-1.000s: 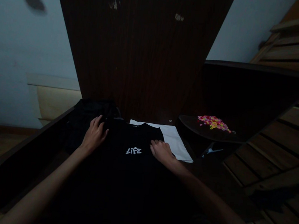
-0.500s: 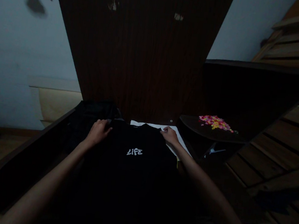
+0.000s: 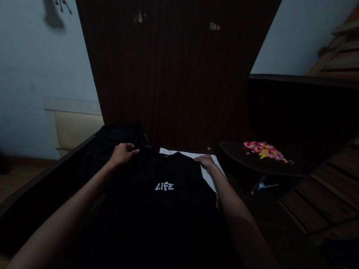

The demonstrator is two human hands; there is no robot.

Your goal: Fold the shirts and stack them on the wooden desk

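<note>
A black T-shirt (image 3: 160, 214) with white lettering on its chest is spread out in front of me, its neckline at the far side. My left hand (image 3: 123, 153) pinches the shirt at its far left shoulder. At the far right shoulder, my right hand (image 3: 206, 160) grips the cloth between thumb and fingers. A white sheet (image 3: 209, 182) shows from under the shirt by my right hand. The lower part of the shirt blends into the dark, so its hem cannot be made out.
A dark wooden panel (image 3: 173, 73) rises behind the shirt. Small colourful pieces (image 3: 266, 150) lie heaped on a low dark shelf (image 3: 232, 151) at the right. Dark cloth (image 3: 114, 138) is bunched at the left. Wooden slats (image 3: 353, 171) stand at far right.
The view has shifted slightly, so everything sits a little lower and further right. Both hands keep hold of the T-shirt's shoulders, and the shirt stays spread out.
</note>
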